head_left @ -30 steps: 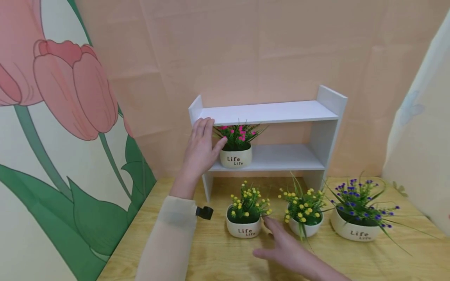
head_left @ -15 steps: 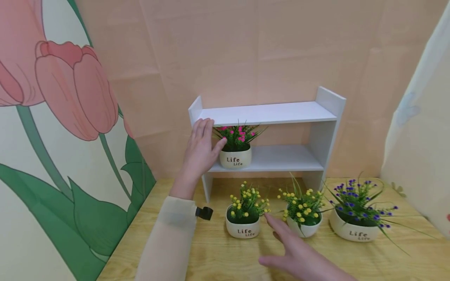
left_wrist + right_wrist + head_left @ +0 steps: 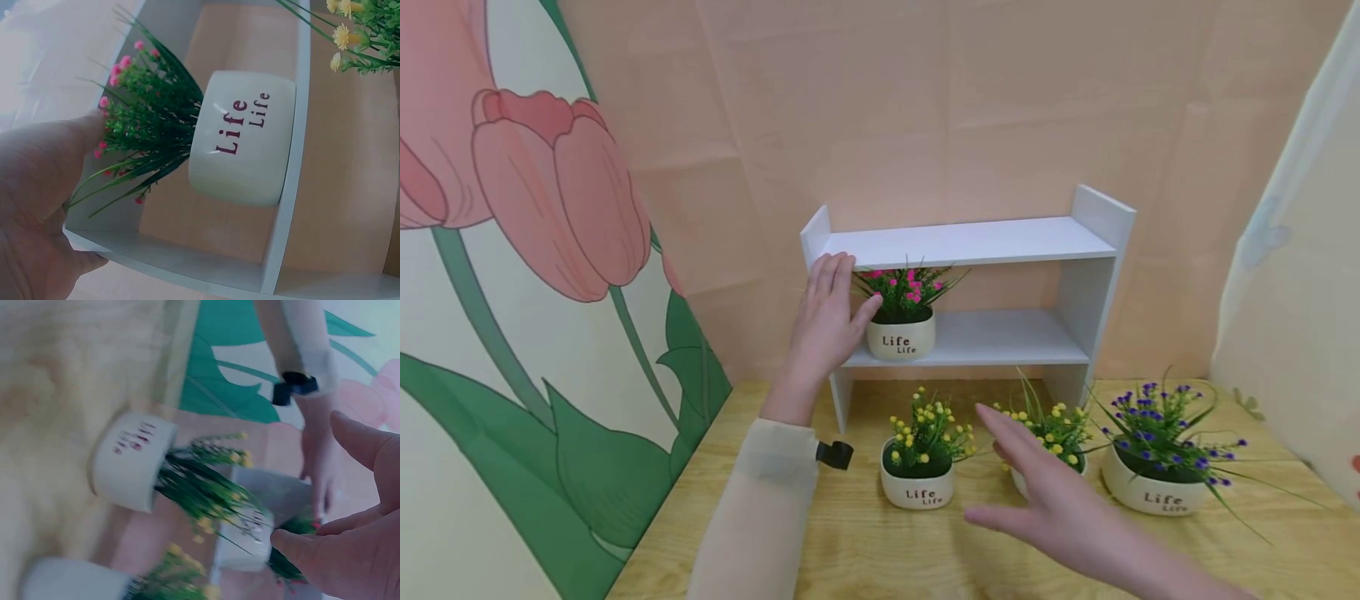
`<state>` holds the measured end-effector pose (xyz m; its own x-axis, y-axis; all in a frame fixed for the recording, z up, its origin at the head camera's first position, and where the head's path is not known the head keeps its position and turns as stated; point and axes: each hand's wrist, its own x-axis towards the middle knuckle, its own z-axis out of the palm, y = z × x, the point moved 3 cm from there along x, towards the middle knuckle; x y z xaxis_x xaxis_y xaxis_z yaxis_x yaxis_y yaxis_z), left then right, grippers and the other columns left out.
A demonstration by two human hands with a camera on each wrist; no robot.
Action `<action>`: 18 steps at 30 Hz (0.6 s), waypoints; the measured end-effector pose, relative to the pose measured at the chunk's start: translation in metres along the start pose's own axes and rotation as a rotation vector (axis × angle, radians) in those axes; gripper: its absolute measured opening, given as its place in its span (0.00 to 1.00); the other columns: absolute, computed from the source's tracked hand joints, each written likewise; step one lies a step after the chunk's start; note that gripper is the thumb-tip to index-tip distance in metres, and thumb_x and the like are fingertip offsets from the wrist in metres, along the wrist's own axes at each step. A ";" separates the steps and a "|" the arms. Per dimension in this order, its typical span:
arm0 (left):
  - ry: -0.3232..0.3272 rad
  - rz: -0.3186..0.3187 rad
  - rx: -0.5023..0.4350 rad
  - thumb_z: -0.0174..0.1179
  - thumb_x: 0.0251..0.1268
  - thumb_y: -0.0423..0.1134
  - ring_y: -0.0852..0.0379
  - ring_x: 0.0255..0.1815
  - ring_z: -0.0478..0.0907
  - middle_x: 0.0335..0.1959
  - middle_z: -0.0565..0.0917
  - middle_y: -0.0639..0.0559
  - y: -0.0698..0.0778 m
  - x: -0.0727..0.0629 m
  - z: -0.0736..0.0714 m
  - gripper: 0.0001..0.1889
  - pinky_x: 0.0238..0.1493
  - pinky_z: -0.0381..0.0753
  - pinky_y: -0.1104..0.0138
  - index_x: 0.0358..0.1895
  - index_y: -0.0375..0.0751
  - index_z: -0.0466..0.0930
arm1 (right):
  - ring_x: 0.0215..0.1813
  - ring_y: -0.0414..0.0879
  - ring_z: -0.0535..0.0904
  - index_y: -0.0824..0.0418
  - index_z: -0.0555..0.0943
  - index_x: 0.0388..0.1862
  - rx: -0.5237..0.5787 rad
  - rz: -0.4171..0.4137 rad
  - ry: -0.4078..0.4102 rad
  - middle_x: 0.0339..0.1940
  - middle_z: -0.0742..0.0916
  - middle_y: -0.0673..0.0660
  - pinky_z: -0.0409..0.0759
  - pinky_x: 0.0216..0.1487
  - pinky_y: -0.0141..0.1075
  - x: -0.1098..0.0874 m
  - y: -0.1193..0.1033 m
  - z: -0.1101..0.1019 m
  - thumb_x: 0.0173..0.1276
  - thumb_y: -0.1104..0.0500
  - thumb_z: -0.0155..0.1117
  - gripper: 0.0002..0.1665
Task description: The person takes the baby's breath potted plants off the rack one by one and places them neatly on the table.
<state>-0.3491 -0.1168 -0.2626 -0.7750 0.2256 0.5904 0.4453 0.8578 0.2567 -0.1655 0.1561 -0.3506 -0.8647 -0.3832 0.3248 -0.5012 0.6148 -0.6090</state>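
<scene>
At the upper left corner of a white shelf (image 3: 985,242), my left hand (image 3: 827,321) holds the frame, its fingertips at the top board. The thumb (image 3: 81,134) lies in front, by a pot of pink artificial flowers (image 3: 901,333) on the middle board. My right hand (image 3: 1060,508) hovers over the table with its fingers spread and nothing in them. It partly covers one pot of yellow flowers (image 3: 1060,429). Left of it stands another yellow-flowered pot (image 3: 917,490), upright and apart from the hand.
A pot of purple flowers (image 3: 1153,487) stands at the right of the wooden table (image 3: 865,558). Behind the shelf hangs a creased pinkish cloth (image 3: 955,108). A tulip-printed panel (image 3: 565,200) rises along the left side.
My right hand has drawn back to the right and up, away from the left yellow-flowered pot. The left hand stays at the shelf corner, and the pots have not moved.
</scene>
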 end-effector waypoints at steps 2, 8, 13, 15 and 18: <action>0.001 0.000 0.000 0.56 0.87 0.59 0.45 0.92 0.41 0.90 0.56 0.41 0.000 0.000 0.001 0.43 0.90 0.42 0.52 0.90 0.39 0.52 | 0.76 0.71 0.76 0.55 0.52 0.94 -0.018 -0.013 0.017 0.89 0.63 0.67 0.80 0.67 0.69 0.007 -0.005 -0.011 0.69 0.33 0.79 0.68; 0.001 0.001 -0.004 0.57 0.87 0.59 0.45 0.92 0.41 0.89 0.56 0.41 -0.001 0.001 0.001 0.43 0.90 0.42 0.53 0.90 0.39 0.53 | 0.84 0.73 0.63 0.55 0.47 0.95 -0.114 -0.003 0.043 0.91 0.59 0.67 0.68 0.75 0.75 0.031 -0.011 -0.044 0.71 0.33 0.77 0.69; 0.001 -0.003 -0.004 0.57 0.86 0.60 0.45 0.92 0.41 0.90 0.56 0.41 -0.001 0.001 0.002 0.43 0.90 0.40 0.54 0.90 0.39 0.52 | 0.81 0.76 0.66 0.55 0.44 0.95 -0.201 0.010 0.067 0.92 0.56 0.66 0.70 0.73 0.75 0.052 -0.007 -0.066 0.73 0.36 0.78 0.70; 0.002 -0.003 -0.002 0.57 0.86 0.60 0.45 0.92 0.41 0.90 0.56 0.41 -0.001 0.000 0.002 0.44 0.90 0.41 0.53 0.90 0.39 0.52 | 0.80 0.77 0.67 0.56 0.44 0.95 -0.227 -0.007 0.091 0.92 0.55 0.66 0.71 0.72 0.74 0.060 -0.005 -0.073 0.73 0.40 0.79 0.69; 0.002 0.000 0.004 0.57 0.87 0.60 0.45 0.92 0.41 0.90 0.56 0.41 -0.002 0.001 0.003 0.44 0.90 0.41 0.53 0.90 0.39 0.52 | 0.81 0.77 0.64 0.59 0.46 0.94 -0.254 -0.046 0.138 0.91 0.56 0.69 0.68 0.74 0.75 0.069 -0.001 -0.085 0.74 0.45 0.80 0.67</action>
<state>-0.3516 -0.1168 -0.2646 -0.7742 0.2248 0.5916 0.4435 0.8596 0.2537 -0.2276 0.1870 -0.2659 -0.8284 -0.3284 0.4538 -0.5177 0.7582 -0.3963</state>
